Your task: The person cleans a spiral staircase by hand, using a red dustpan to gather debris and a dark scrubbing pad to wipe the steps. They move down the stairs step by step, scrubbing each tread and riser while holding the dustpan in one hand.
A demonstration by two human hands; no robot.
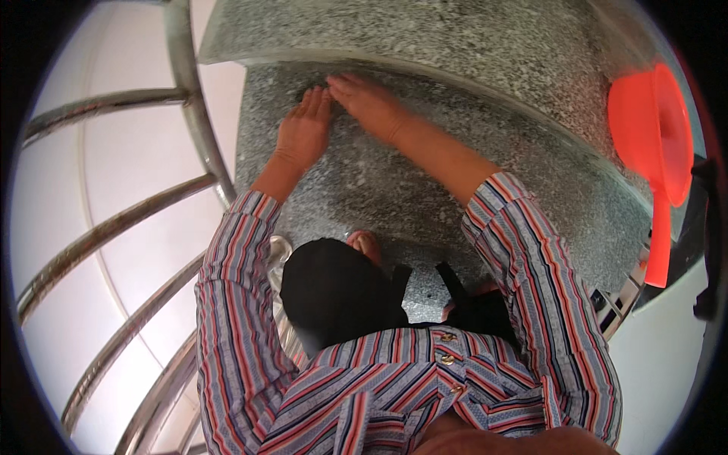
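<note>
My left hand (306, 128) lies palm down on a speckled grey granite stair step (369, 182), its fingers stretched toward the back. My right hand (369, 108) reaches in from the right at a slant, also palm down, slightly blurred. The fingertips of both hands come close together near the riser; whether they touch cannot be told. Neither hand visibly holds anything, but the surface under the palms is hidden. A darker patch of stone surrounds the hands.
A red plastic dipper (637, 119) with a long handle rests at the right end of the higher step (455, 51). Metal railing bars (114, 219) curve along the left side. My black-clad knee (335, 290) and a bare foot (365, 245) are below the hands.
</note>
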